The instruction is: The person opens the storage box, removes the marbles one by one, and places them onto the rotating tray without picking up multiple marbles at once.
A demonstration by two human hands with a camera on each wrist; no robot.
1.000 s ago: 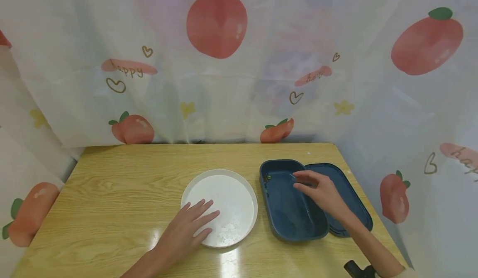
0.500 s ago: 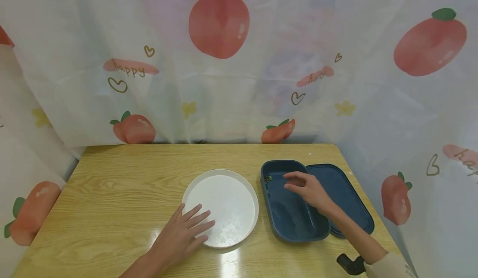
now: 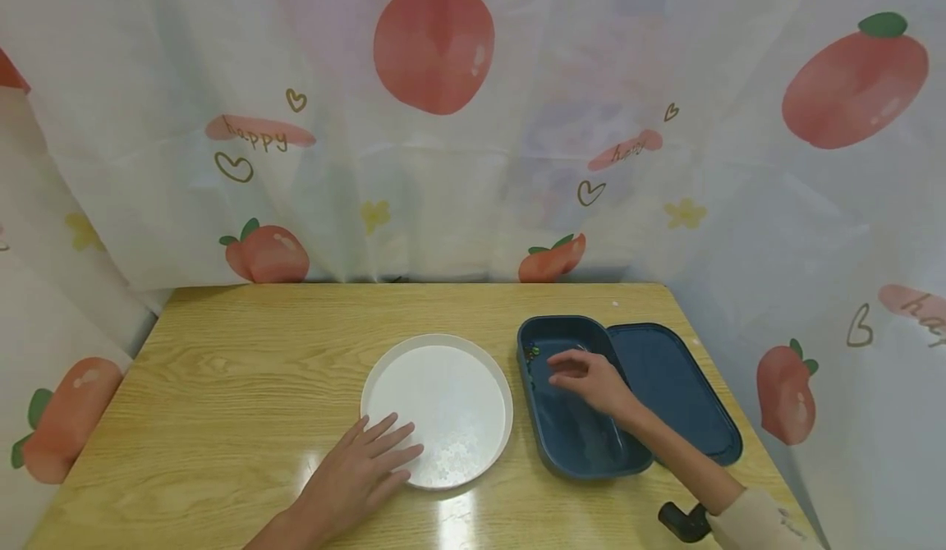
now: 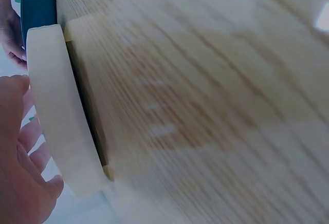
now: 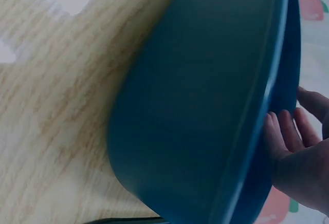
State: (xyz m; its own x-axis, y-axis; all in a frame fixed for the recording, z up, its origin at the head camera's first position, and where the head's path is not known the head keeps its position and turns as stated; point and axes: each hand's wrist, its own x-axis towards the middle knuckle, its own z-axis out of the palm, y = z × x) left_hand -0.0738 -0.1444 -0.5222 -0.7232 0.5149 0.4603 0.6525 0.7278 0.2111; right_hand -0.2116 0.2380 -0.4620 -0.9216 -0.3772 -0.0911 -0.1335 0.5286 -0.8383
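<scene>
A round white plate (image 3: 458, 402) lies mid-table, bare on top. My left hand (image 3: 362, 472) is over its near left rim with fingers spread, holding nothing. The left wrist view has the plate edge-on (image 4: 59, 106), the hand beside its rim. To the right stands a deep dark-blue container (image 3: 584, 451). Several tiny green and dark bits (image 3: 530, 354) sit at its left inner wall. Over the container's opening is my right hand (image 3: 594, 382), fingers loosely bent and nothing between them. From the right wrist, the container's outer wall (image 5: 195, 90) fills much of the view.
A dark-blue lid (image 3: 665, 378) lies flat on the table (image 3: 251, 378), right of the container and partly behind it. A black curved piece (image 3: 683, 522) shows by the right sleeve (image 3: 757, 521). A fruit-printed curtain (image 3: 458, 172) hangs behind the table.
My right hand has moved left over the container, nearer the small green bits. The left hand has drawn back slightly toward the plate's near left rim. Plate, container and lid stay put.
</scene>
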